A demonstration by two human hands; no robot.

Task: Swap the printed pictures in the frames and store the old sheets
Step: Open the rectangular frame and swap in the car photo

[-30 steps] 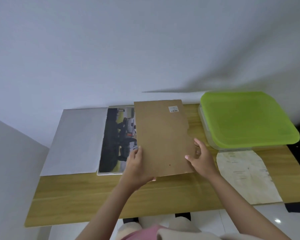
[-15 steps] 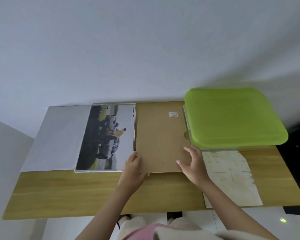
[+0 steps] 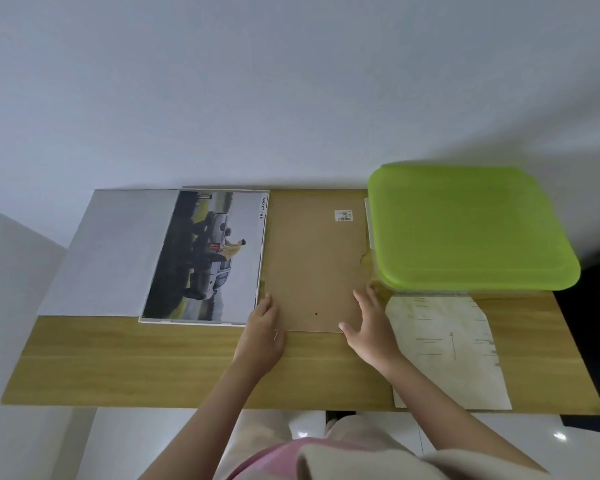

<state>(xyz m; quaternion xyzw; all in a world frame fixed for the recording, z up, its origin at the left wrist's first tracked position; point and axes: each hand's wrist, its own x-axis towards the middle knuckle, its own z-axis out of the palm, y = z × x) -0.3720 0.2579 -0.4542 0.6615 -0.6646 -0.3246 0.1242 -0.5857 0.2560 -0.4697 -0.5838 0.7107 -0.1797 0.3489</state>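
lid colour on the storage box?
Lime green lid, on a clear box; the head view shows it plainly.

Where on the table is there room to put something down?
Bare wood runs along the table's near edge, below the grey sheet and car picture, left of the left hand. The back is crowded: brown board, green-lidded box, pale sheet.

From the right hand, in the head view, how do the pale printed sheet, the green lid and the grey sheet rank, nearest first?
From the right hand:
1. Pale printed sheet, just to its right.
2. Green lid, behind and to its right.
3. Grey sheet, at the far left of the table.
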